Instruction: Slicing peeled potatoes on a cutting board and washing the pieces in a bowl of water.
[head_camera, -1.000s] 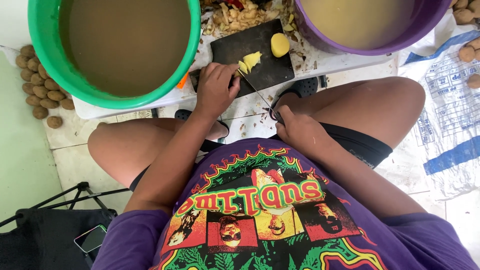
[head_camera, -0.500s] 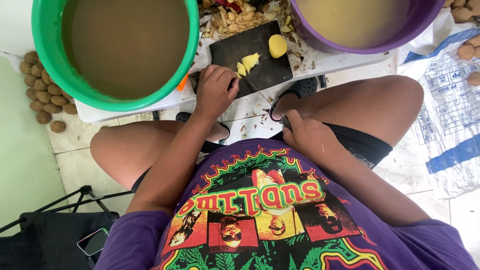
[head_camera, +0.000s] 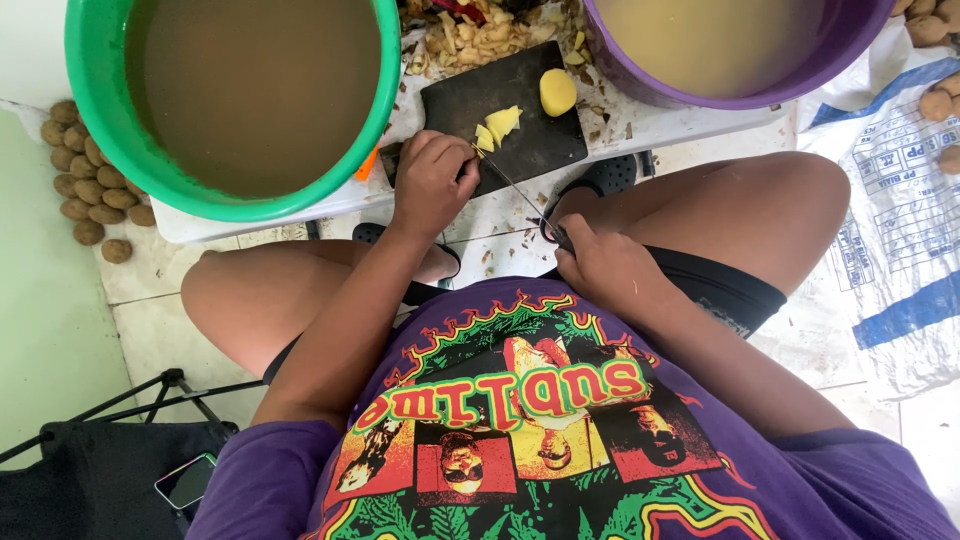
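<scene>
Potato slices (head_camera: 497, 127) just beyond left hand (head_camera: 432, 180).

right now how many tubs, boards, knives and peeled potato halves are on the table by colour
green tub: 1
purple tub: 1
black board: 1
knife: 1, in the right hand
yellow potato half: 1
Total: 5
The left hand hides the potato piece being cut, so it is not counted.

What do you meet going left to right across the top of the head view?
Potato pile → green tub → peelings → peeled potato → purple tub → sack
</scene>
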